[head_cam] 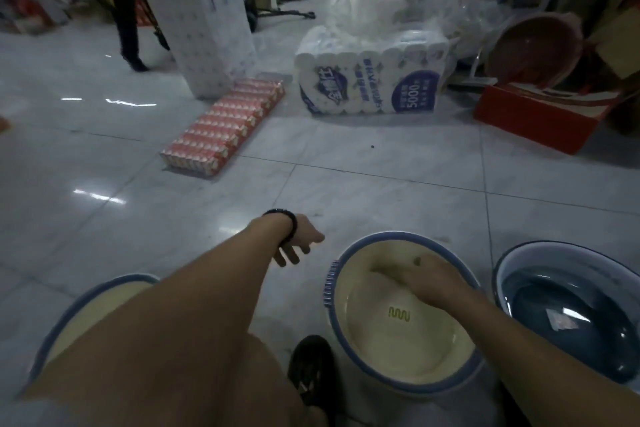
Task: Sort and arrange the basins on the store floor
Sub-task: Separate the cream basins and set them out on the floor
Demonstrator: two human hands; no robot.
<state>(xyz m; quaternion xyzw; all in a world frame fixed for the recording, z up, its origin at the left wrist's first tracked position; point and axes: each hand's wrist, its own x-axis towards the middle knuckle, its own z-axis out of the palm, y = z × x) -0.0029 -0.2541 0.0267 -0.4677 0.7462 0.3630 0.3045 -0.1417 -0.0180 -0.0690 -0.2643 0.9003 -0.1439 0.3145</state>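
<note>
Dim, bluish indoor light leaves the whole frame soft and smeared, with white streaks of glare on the glossy tiled floor (104, 163), blurred shelves at upper left, and wide-angle bending at the edges.

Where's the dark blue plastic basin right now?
Head view, lower right: the dark blue plastic basin sits on the tiled floor, right of the blue-rimmed cream plastic basin that the right hand reaches into.

We see a tall toilet-roll pack (207, 21) standing near a flat red pack (225, 125), a printed toilet-roll pack (370, 80) and a red box (540, 114) on the tiled floor (346, 184).
</note>
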